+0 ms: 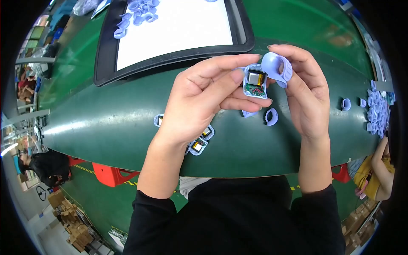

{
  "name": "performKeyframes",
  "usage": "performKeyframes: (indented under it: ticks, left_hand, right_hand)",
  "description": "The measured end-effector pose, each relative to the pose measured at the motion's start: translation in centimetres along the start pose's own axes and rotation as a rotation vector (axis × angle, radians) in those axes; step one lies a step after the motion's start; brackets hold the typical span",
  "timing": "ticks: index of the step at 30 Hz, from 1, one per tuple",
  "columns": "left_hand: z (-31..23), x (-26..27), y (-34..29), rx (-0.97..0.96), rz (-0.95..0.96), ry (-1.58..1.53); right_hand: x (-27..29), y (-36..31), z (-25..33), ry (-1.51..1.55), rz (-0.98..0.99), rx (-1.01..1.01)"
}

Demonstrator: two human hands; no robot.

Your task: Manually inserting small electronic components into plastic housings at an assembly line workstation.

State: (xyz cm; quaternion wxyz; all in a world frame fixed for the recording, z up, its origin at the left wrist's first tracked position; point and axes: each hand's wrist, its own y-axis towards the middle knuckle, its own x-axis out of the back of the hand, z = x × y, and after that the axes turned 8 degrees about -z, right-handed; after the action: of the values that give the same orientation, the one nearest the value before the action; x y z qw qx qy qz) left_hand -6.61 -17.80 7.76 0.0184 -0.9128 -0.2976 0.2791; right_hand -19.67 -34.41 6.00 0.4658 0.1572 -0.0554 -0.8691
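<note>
Between the fingers of my left hand (199,91) is a small light-blue device housing (255,81), its inside facing up with a silver battery and a green circuit board showing. My right hand (309,91) pinches a lilac-blue curved plastic cover (276,68) with a ring-shaped end, held right beside the housing's upper right corner; whether the two touch I cannot tell. Below my hands a blue ring-shaped part (271,117) lies on the green table. Several more housings with batteries (198,146) lie near my left wrist, partly hidden by it.
A black-rimmed tray (170,60) with a white lining holds several blue plastic parts (142,10) at the far side. To the right, a heap of blue parts (377,108) lies on the green table (102,127). Red stools (111,174) and other people sit along the near edge.
</note>
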Motion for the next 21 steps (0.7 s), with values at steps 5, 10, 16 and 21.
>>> performKeyframes:
  ticks: [5,10,16,21]
  left_hand:
    - [0.1,0.4,0.4,-0.004,0.018,0.003]
    - [-0.3,0.3,0.7,-0.016,0.025,0.003]
    - [0.2,0.4,0.4,-0.017,0.015,0.004]
    - [0.9,0.3,0.4,-0.039,0.072,-0.012]
  right_hand:
    - [-0.1,0.3,-0.3,-0.006,-0.001,0.033]
    - [-0.5,0.5,0.4,-0.074,0.046,0.007]
    - [-0.6,0.3,0.8,-0.358,0.066,0.096]
    - [-0.5,-0.2,0.4,-0.159,-0.005,-0.028]
